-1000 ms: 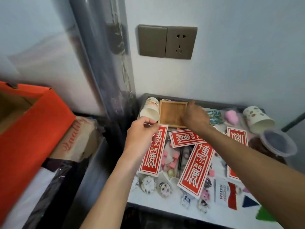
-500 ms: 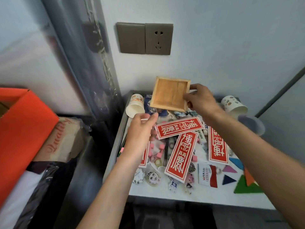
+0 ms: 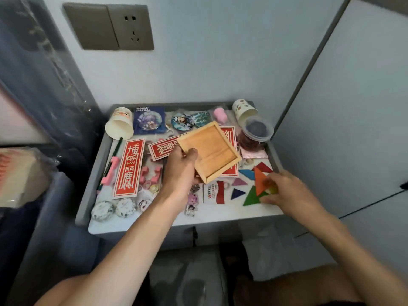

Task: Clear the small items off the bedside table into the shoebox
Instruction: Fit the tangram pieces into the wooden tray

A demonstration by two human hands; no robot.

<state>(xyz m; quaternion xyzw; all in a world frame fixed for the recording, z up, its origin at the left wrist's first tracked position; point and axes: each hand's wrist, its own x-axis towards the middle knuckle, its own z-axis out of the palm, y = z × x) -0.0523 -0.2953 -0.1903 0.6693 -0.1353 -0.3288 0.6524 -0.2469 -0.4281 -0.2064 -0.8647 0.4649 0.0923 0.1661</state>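
Note:
My left hand point(image 3: 181, 171) holds a square wooden tray point(image 3: 212, 151) tilted above the middle of the bedside table point(image 3: 154, 221), thumb on its near edge. My right hand point(image 3: 284, 191) reaches to the table's right side and pinches an orange triangle point(image 3: 260, 180) among several coloured tangram pieces, including a green one point(image 3: 250, 198). Red printed cards point(image 3: 129, 167), pink blocks point(image 3: 152, 175), round badges point(image 3: 123, 207) and small charms cover the tabletop. The orange shoebox is out of view.
Two paper cups point(image 3: 120, 127) point(image 3: 244, 110) lie at the back corners. A plastic tub with a clear lid point(image 3: 257, 129) stands at the right rear. A wall socket point(image 3: 130, 27) sits above. A wrapped bundle point(image 3: 19, 175) lies to the left.
The wooden tray passed from my right hand to my left and came lower and forward. My right hand moved down to the tangram pieces. The view turned right, losing the shoebox.

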